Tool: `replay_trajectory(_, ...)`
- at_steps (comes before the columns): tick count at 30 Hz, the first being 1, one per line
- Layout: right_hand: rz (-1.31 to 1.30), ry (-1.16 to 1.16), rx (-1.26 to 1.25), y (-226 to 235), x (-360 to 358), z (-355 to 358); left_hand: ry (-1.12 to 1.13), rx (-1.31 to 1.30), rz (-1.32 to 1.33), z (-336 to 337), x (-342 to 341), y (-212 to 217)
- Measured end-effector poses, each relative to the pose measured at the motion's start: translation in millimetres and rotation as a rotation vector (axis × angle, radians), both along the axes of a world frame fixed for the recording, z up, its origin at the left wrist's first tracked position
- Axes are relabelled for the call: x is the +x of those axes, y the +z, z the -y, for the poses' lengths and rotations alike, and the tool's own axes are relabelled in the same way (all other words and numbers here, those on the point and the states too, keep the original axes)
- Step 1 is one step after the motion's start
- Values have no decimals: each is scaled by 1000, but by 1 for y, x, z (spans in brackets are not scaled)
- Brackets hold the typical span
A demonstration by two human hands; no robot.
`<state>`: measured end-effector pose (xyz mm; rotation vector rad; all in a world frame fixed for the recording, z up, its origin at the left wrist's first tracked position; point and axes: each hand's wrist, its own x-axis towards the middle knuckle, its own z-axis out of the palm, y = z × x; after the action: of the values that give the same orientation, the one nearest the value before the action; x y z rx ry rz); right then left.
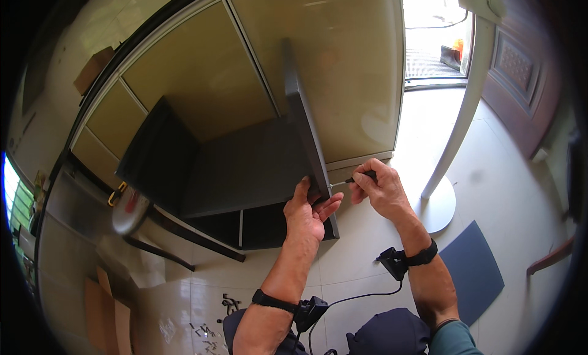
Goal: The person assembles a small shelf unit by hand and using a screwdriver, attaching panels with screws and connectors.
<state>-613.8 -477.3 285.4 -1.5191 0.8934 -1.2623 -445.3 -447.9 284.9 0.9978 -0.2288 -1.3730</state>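
A dark grey cabinet of flat panels lies in front of me, and its upright side panel rises on the right. My left hand grips the near edge of that panel, its thumb on the inner face and its fingers reaching round to the outer face. In my right hand is a screwdriver with a black handle, held roughly level. Its thin metal shaft points left, and the tip meets the panel's outer face just above my left fingertips. The screw itself is too small to make out.
A stool stands at the left, with a yellow-and-black tool by it. Small hardware and an open cardboard box lie on the floor. A loose grey board and a round-based pole are at the right.
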Motion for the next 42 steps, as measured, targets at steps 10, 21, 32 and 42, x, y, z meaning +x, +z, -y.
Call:
replay_trajectory(10, -79, -50, 238, 14, -3, -5, -7, 19, 3, -2, 3, 5)
replay_trajectory(21, 21, 47, 181, 5, -6, -8, 4, 17, -14, -2, 3, 7)
replay_trajectory(32, -273, -12, 413, 6, -9, -6, -3, 7, -5, -1, 4, 3)
replay_trajectory(42, -86, 0, 255, 11, -3, -3, -6, 5, -18, -2, 5, 2)
